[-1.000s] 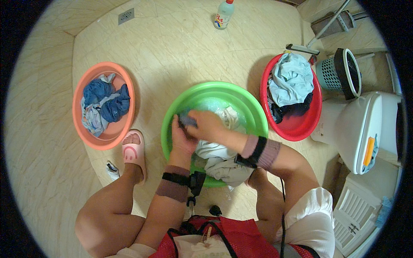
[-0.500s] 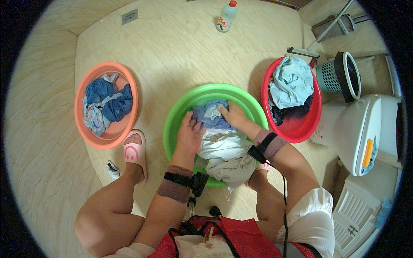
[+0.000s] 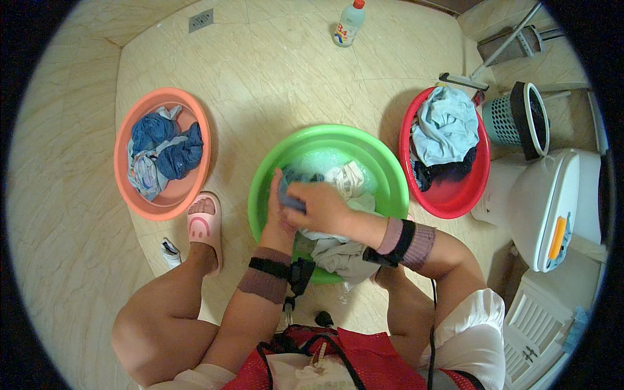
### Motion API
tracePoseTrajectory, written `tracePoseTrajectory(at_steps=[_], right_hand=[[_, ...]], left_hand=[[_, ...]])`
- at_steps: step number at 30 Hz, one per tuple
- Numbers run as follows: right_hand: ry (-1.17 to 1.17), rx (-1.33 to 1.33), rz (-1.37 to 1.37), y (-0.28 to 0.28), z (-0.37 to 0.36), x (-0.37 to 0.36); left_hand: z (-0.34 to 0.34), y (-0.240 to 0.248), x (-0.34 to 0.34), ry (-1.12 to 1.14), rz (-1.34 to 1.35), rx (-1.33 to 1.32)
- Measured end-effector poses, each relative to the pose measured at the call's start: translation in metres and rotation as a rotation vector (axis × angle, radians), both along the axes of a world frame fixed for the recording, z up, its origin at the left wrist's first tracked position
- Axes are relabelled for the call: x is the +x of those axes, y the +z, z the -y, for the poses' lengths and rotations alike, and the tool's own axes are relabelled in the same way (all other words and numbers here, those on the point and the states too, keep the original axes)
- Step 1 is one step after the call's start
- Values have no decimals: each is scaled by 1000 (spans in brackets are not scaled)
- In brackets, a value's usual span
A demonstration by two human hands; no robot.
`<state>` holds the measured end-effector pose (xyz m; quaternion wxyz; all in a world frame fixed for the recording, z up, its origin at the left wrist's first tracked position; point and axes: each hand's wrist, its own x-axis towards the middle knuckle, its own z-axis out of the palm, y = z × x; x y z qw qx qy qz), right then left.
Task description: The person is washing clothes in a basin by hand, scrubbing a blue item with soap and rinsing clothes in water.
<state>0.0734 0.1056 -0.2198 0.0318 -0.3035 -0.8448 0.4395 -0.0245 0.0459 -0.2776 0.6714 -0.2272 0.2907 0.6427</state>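
Note:
Over the left side of a green basin (image 3: 392, 190) my two hands come together on a bunched blue garment (image 3: 290, 199). My right hand (image 3: 320, 207) is closed on it, knuckles up and slightly smeared by motion. Upright along its left side, my left hand (image 3: 278, 211) holds the same cloth, its fingers partly hidden. Sudsy water (image 3: 325, 158) shows at the far side of the basin. A whitish cloth (image 3: 350, 179) and a beige cloth (image 3: 344, 259) lie in it, along with a dark blue piece (image 3: 301, 174) just beyond my hands.
At left stands an orange basin (image 3: 203, 156) of blue and pale clothes; at right, a red basin (image 3: 480, 188) with light blue and dark clothes. A red-capped bottle (image 3: 349, 26) stands beyond. A toilet (image 3: 552, 201), basket (image 3: 504, 120) and squeegee (image 3: 463, 80) line the right side.
My right hand has moved left and nearer to my left hand. The blue garment, spread in the basin before, is now gathered up between both hands, uncovering sudsy water behind it.

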Motion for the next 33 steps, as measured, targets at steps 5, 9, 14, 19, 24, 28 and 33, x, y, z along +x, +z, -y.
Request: tracePoseTrajectory(at_steps=[5, 9, 14, 19, 24, 28, 33], right_hand=[[151, 90, -47, -10, 1, -1], [-215, 188, 300, -61, -59, 30], [-357, 96, 415, -88, -55, 61], [-188, 193, 603, -140, -68, 82], [-240, 75, 287, -63, -51, 25], [-51, 16, -46, -1, -7, 14], [51, -25, -89, -11, -1, 4]], left_hand=[[12, -27, 7, -50, 111, -38], [-3, -22, 17, -150, -66, -190], [-7, -8, 3, -71, -234, -300], [-7, -15, 11, -92, -173, -225], [-4, -16, 10, -57, -153, -184], [1, -8, 4, -20, -43, 95], [14, -45, 3, -61, 132, 34]])
